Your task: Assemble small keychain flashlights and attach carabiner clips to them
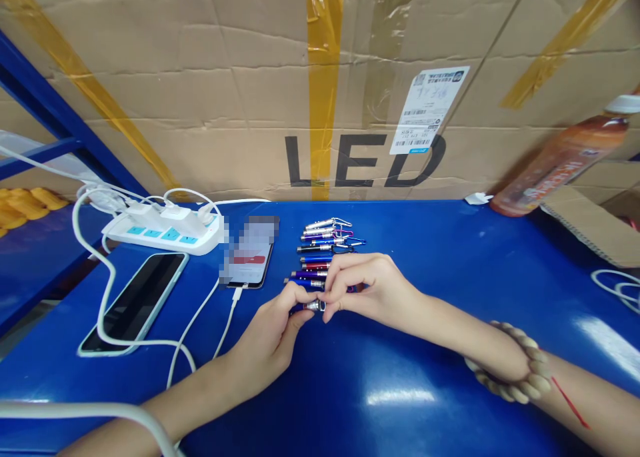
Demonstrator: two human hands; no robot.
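Note:
Over the blue table, my left hand (277, 324) pinches a small keychain penlight (314, 305) between thumb and fingers. Its silver end points to the right; the rest is mostly covered by the fingers. At that silver end, my right hand (363, 285) is closed in a pinch on a small metal piece, largely hidden by the fingertips. Just beyond both hands lies a column of several similar penlights (313, 249) in silver, purple, black, blue and red. The farther ones have carabiner clips (343, 223) at their right ends; my right hand hides part of the nearer ones.
Left of the penlights lie a charging phone (255, 254) and a dark-screened phone (135, 304). White cables (107, 290) loop around a power strip (163, 234). A large cardboard box (240, 97) stands behind. At the right, a drink bottle (560, 164) leans beside cardboard (590, 227).

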